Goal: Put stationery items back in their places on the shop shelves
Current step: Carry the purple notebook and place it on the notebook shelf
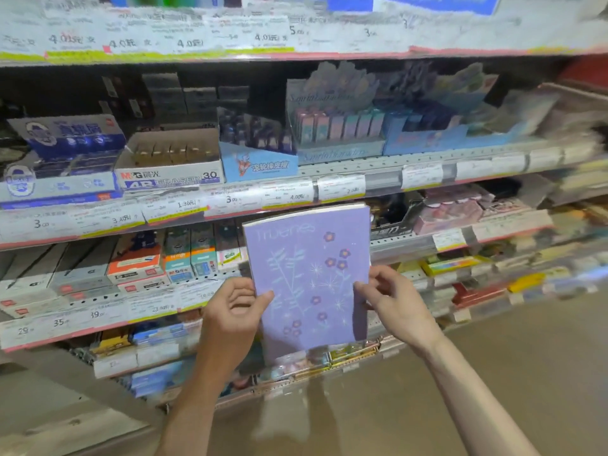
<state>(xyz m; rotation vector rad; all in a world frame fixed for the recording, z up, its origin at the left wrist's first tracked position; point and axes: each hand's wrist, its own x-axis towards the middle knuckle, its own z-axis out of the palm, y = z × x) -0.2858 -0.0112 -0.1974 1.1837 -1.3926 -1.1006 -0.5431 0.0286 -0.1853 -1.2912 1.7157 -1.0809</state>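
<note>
1. Item in hand: lilac notebook, soft cover printed with purple flowers and pale stems. It is held upright in front of the shop shelves, cover facing the person, clear of every shelf edge.

2. Left hand: grip pinching the notebook's lower left edge, thumb on the cover and the other fingers behind.

3. Right hand: grip pinching the lower right edge, thumb tip on the cover and fingers curled at the side.

4. Nearby stock: eraser box and blue display box on the shelf above the notebook; boxed goods to the left at its own level; a row of flat, notebook-like items on a lower shelf just beneath its bottom edge. The right side of the shelving is too blurred to read.

5. Step judged in hand: identifying the notebook's proper slot before seating it.

6. Handling advice:
   - Match cover size and pattern against the flat stock below; that row looks the likeliest home, though this is not certain.
   - Keep both pinches low and light, as the thin cover will bend under pressure.
   - Lower it spine or bottom edge first, parallel to its neighbours.
   - Free one hand to part the row, then slide in without dragging price labels.
</note>
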